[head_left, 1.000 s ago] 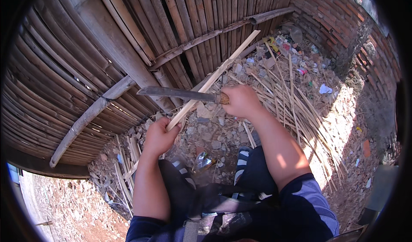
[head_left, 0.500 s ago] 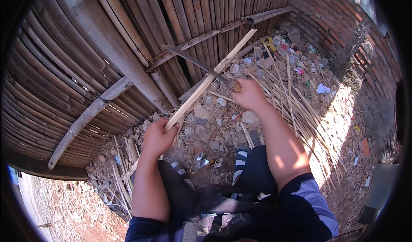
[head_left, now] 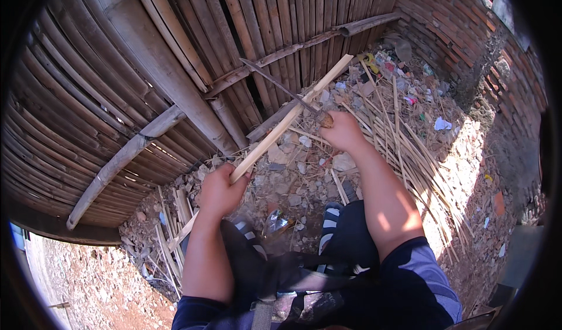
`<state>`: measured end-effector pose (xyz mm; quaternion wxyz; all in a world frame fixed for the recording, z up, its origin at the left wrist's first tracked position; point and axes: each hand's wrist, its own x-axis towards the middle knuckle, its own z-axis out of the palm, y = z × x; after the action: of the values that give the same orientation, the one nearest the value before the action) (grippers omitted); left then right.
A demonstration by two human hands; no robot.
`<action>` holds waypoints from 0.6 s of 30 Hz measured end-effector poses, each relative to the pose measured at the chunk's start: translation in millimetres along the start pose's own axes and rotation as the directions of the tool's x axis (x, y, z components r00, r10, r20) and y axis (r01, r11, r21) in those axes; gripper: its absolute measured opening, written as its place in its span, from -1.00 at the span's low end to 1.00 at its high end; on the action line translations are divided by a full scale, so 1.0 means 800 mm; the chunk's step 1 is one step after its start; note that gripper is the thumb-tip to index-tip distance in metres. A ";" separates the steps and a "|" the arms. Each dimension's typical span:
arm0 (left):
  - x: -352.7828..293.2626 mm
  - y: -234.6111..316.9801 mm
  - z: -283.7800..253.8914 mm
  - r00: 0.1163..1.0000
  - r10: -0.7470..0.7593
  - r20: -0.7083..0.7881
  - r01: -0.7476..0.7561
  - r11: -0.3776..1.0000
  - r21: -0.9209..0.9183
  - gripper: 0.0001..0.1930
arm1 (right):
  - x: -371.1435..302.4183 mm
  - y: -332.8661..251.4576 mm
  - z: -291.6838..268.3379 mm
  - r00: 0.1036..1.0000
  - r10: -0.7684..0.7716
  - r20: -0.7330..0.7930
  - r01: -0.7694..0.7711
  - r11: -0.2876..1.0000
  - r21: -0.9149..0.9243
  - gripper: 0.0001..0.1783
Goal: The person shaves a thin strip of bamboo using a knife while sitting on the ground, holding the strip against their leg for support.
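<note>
My left hand point(head_left: 222, 189) is closed round the lower part of a pale bamboo strip point(head_left: 272, 138). The strip slants up and away to the right, and its near end runs on past my left wrist. My right hand point(head_left: 342, 132) grips the brown handle of a long knife point(head_left: 274, 81). Its dark, narrow blade crosses the strip beyond the middle and points up and left. Blade and strip touch where they cross; whether the edge has bitten into the wood, I cannot tell.
Long bamboo strips point(head_left: 418, 160) lie heaped at the right, and shorter pieces point(head_left: 170, 230) lie at the left. A slatted bamboo wall point(head_left: 88, 90) with poles rises on the left and ahead. A brick wall point(head_left: 451, 31) stands at the far right. Rubble and litter cover the ground.
The knife has slid a little along the strip toward its far end, moving right with my right hand. My left hand and the strip have come slightly lower. Both grips are unchanged.
</note>
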<state>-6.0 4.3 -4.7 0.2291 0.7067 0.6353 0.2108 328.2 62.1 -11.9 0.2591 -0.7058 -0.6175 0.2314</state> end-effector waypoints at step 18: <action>0.008 0.012 0.006 0.999 0.020 -0.043 -0.021 1.000 -0.008 -0.65 | -0.015 -0.028 0.030 0.985 -0.152 0.083 0.165 0.967 -0.192 -0.67</action>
<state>5.0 9.9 -2.6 0.2162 0.7075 0.6319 0.2312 294.1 54.4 -15.1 0.1842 -0.6683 -0.7002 0.1710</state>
